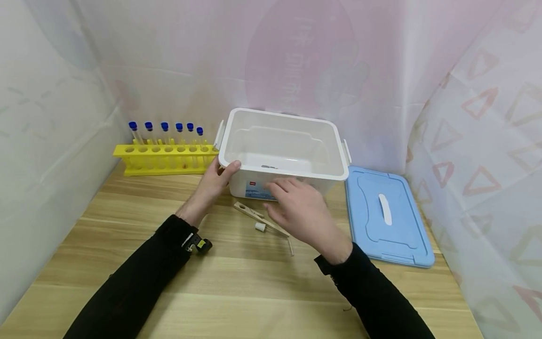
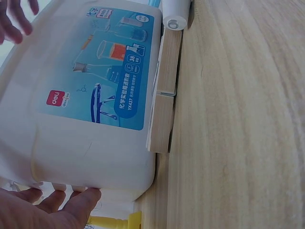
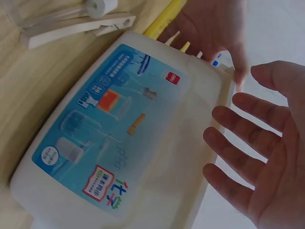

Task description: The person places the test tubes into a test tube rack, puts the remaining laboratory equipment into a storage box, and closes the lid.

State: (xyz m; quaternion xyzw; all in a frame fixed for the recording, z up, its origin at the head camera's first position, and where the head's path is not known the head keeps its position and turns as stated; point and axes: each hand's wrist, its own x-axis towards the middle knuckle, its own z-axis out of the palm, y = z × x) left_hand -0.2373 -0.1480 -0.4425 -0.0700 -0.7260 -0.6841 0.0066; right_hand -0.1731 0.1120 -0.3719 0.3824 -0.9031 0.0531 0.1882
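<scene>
A white plastic storage box (image 1: 285,175) with a blue printed label (image 2: 114,62) stands open-topped on the table. My left hand (image 1: 217,181) grips its left front corner, thumb over the rim (image 1: 288,173) and fingers against the side wall. In front of the box is my right hand (image 1: 298,212), its fingers spread and relaxed in the right wrist view, holding nothing. On the table beneath it lie a wooden test tube clamp (image 1: 250,211) and a white stopper-like cylinder (image 1: 260,227). A thin rod (image 1: 290,246) shows beyond the clamp's end, partly hidden.
Left of the box stands a yellow test tube rack (image 1: 169,172) with several blue-capped tubes (image 1: 164,126). A light-blue lid (image 1: 368,221) with a white handle (image 1: 385,209) lies flat at the right. Printed sheets (image 1: 203,56) hang around the table's back and sides.
</scene>
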